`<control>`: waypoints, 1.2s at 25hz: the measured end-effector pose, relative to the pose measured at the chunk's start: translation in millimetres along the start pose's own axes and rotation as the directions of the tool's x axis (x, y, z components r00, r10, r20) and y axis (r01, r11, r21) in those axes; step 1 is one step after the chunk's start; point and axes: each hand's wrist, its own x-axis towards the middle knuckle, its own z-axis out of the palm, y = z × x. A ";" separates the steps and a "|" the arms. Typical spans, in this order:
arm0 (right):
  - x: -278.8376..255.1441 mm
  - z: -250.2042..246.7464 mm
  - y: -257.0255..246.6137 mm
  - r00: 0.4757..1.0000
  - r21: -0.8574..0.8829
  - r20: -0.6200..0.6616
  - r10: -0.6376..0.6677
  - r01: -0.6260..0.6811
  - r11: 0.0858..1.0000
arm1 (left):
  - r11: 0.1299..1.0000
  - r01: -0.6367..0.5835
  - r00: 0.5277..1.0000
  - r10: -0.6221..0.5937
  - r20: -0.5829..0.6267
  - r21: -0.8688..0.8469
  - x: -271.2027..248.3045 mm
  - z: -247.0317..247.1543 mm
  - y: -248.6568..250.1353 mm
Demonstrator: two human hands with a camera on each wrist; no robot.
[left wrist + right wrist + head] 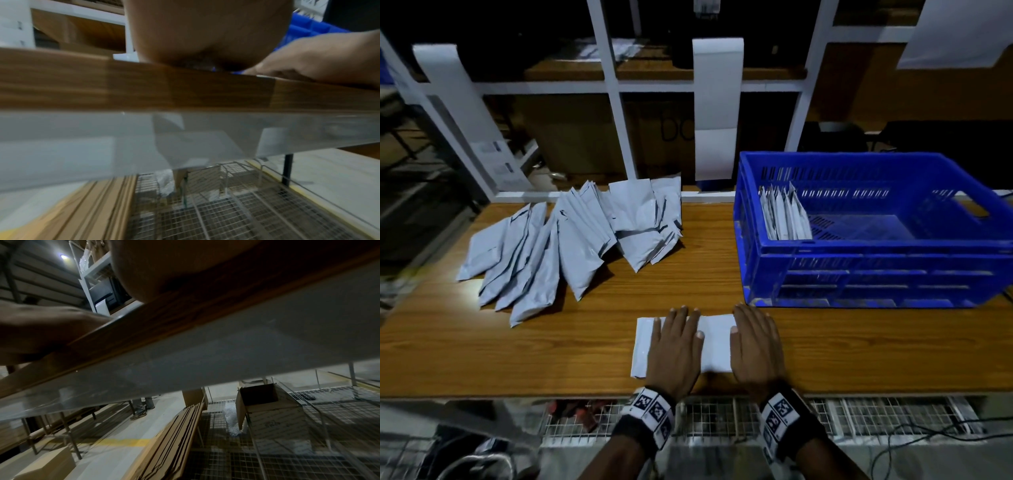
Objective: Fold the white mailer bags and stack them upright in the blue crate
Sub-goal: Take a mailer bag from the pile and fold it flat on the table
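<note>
Far to the left of both hands and further back on the wooden table (825,346), a loose pile of unfolded mailer bags (571,240) fans out, the bags overlapping one another.

At the near edge of the table lies one white mailer bag (717,342), flat on the wood. The left hand (674,346) rests palm down on its left half, fingers straight and held together, pressing the bag; a strip of the bag shows to the left of this hand. The right hand (756,346) lies flat beside it, fingers straight too, its thumb on the bag's right edge while most of the palm seems to sit on the bare wood just past the bag, though the exact edge is hidden under the hand. Neither hand curls round anything. Both wrists carry bands with printed black-and-white markers.

The wrist views look from below the table's edge and show only the heel of each hand on the wood and a wire mesh shelf (226,216) underneath.

Beyond the right hand and to its right stands the blue crate (859,274). A small row of folded bags (784,216) stands upright inside, against the crate's left wall.
</note>
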 end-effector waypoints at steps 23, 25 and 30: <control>-5.4 4.5 0.7 0.955 -0.232 0.251 0.156 -0.097 0.968 | 0.996 0.048 0.998 -0.051 0.033 0.077 -10.2 4.5 -17.3; -4.5 3.8 0.8 0.955 -0.241 0.251 0.157 -0.095 0.966 | 0.992 0.084 0.995 -0.088 0.036 0.096 -13.6 -3.5 -30.7; -5.3 4.0 1.4 0.963 -0.231 0.225 0.149 -0.096 0.968 | 0.984 0.159 0.983 -0.166 0.077 0.083 -18.4 -16.0 -52.5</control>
